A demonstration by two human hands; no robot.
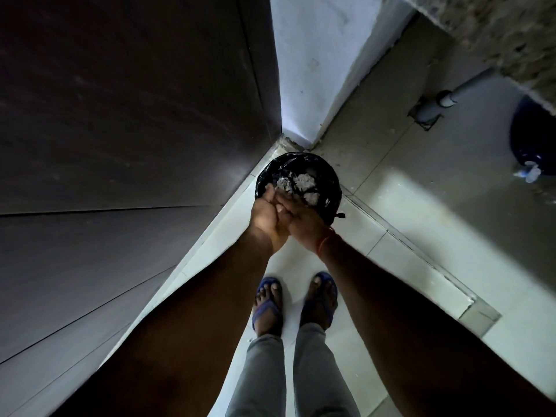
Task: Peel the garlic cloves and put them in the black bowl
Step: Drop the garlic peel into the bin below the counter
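Observation:
I stand over a round bin lined with a black bag (pixel 328 182) in the floor corner. Pale papery garlic skins (pixel 302 183) lie inside it. My left hand (pixel 266 216) and my right hand (pixel 305 219) are pressed together palm to palm just above the bin's near rim. The right fingers lie across the left palm. I see nothing held in either hand. An orange thread circles my right wrist. No garlic cloves and no black bowl are in view.
A dark wooden door or cabinet face (pixel 120 115) fills the left. A white wall (pixel 316 70) meets it behind the bin. A grey drain pipe (pixel 451 97) and a blue container (pixel 532 139) sit under a stone counter (pixel 511 34) at right. My feet in blue sandals (pixel 296 299) stand on light tiles.

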